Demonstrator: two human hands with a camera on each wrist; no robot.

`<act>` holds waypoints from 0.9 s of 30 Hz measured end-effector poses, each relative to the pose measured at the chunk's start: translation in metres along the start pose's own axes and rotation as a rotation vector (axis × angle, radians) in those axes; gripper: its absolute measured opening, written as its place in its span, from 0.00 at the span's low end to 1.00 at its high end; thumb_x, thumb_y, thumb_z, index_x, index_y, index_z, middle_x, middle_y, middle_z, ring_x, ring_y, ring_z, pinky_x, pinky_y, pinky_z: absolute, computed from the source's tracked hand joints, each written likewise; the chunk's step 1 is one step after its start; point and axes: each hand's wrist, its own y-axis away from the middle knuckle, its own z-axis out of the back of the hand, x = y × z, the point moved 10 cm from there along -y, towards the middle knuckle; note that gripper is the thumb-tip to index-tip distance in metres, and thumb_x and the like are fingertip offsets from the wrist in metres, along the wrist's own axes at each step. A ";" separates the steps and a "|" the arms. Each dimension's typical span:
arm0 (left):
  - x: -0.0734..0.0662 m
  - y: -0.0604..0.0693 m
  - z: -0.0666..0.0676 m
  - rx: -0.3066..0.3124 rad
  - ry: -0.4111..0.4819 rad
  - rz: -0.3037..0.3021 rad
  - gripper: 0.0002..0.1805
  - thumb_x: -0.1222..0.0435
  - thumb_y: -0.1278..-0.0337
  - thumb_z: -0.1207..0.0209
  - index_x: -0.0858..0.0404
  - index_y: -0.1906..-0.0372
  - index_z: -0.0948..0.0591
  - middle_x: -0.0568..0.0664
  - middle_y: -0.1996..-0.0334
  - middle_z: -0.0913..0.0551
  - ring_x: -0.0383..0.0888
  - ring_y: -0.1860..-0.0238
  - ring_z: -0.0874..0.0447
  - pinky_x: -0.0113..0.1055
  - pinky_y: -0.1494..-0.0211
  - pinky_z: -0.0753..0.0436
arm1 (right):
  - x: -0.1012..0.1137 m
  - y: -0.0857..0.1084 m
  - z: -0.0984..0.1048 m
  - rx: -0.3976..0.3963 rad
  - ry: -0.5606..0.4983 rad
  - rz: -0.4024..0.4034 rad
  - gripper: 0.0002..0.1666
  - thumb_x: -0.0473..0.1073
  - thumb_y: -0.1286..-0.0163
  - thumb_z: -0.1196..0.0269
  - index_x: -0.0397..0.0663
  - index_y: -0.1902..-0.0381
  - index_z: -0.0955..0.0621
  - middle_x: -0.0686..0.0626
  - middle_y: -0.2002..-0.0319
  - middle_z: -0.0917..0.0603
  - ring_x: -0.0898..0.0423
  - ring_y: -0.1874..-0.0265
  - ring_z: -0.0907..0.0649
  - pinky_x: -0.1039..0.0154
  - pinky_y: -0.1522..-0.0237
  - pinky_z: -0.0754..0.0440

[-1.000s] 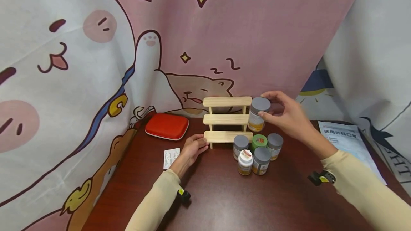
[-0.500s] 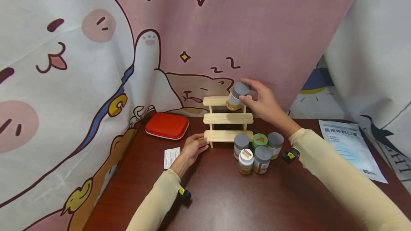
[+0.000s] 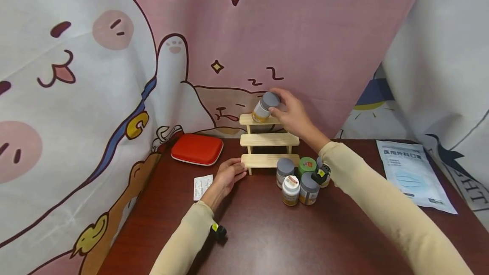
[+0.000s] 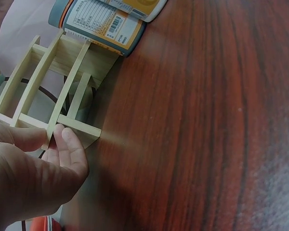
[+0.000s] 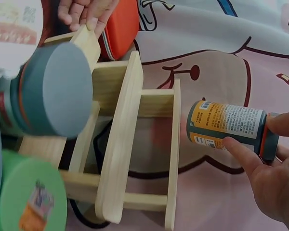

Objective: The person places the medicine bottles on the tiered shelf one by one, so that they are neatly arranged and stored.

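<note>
grey-lidded, the jar (image 3: 262,110) tilts just above the wooden rack's (image 3: 269,140) top tier, gripped by the right hand (image 3: 295,116); the left hand (image 3: 228,176) pinches the bottom tier's left end. a red case (image 3: 197,148) lies on the tabletop (image 3: 259,237).

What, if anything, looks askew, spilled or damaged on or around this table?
Only the grey-lidded jar looks askew: it tilts in the right hand above the wooden rack, while the containers on the table stand upright. Being held likely explains that. I see no spill or damage.
</note>
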 end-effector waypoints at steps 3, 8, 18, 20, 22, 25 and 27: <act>-0.001 0.000 0.002 -0.002 -0.005 0.002 0.21 0.75 0.28 0.44 0.75 0.34 0.29 0.51 0.57 0.19 0.40 0.59 0.13 0.32 0.47 0.10 | 0.001 -0.005 -0.008 -0.006 0.017 0.003 0.34 0.32 0.26 0.35 0.38 0.25 0.29 0.35 0.30 0.25 0.41 0.28 0.24 0.47 0.23 0.25; -0.002 0.001 0.004 -0.005 -0.002 0.002 0.21 0.75 0.27 0.45 0.75 0.34 0.29 0.51 0.57 0.19 0.40 0.59 0.13 0.30 0.50 0.10 | 0.007 -0.014 -0.017 -0.014 0.080 0.022 0.34 0.33 0.27 0.34 0.38 0.26 0.28 0.35 0.31 0.23 0.40 0.31 0.22 0.45 0.25 0.25; -0.003 0.001 0.000 0.013 -0.005 0.002 0.21 0.75 0.27 0.45 0.75 0.34 0.29 0.50 0.57 0.20 0.41 0.58 0.14 0.30 0.49 0.11 | 0.005 -0.022 -0.029 0.014 0.145 0.004 0.34 0.37 0.24 0.34 0.43 0.24 0.30 0.37 0.30 0.24 0.41 0.32 0.22 0.46 0.29 0.21; -0.002 0.001 0.000 0.016 -0.007 0.000 0.21 0.75 0.27 0.45 0.75 0.33 0.29 0.50 0.57 0.19 0.41 0.57 0.14 0.31 0.48 0.11 | 0.004 -0.024 -0.028 0.014 0.157 0.000 0.34 0.39 0.23 0.34 0.46 0.23 0.29 0.38 0.30 0.24 0.42 0.34 0.21 0.45 0.31 0.20; -0.002 0.001 -0.001 0.018 -0.009 0.001 0.22 0.75 0.27 0.45 0.76 0.32 0.29 0.51 0.57 0.19 0.42 0.57 0.14 0.31 0.46 0.11 | 0.003 -0.026 -0.029 0.016 0.171 -0.003 0.33 0.40 0.24 0.33 0.49 0.24 0.28 0.40 0.31 0.23 0.43 0.38 0.19 0.46 0.36 0.18; -0.001 0.001 -0.001 0.019 -0.010 0.002 0.23 0.75 0.27 0.44 0.76 0.31 0.30 0.51 0.56 0.19 0.42 0.57 0.13 0.32 0.46 0.10 | 0.005 -0.030 -0.030 0.020 0.175 -0.003 0.32 0.42 0.24 0.32 0.54 0.26 0.25 0.42 0.32 0.21 0.45 0.43 0.18 0.47 0.42 0.17; 0.000 0.000 -0.001 0.015 -0.009 0.009 0.24 0.75 0.28 0.44 0.76 0.31 0.29 0.51 0.57 0.18 0.41 0.58 0.13 0.32 0.47 0.10 | 0.005 -0.033 -0.031 0.019 0.176 -0.001 0.30 0.42 0.25 0.31 0.55 0.28 0.23 0.43 0.33 0.19 0.46 0.43 0.17 0.47 0.41 0.17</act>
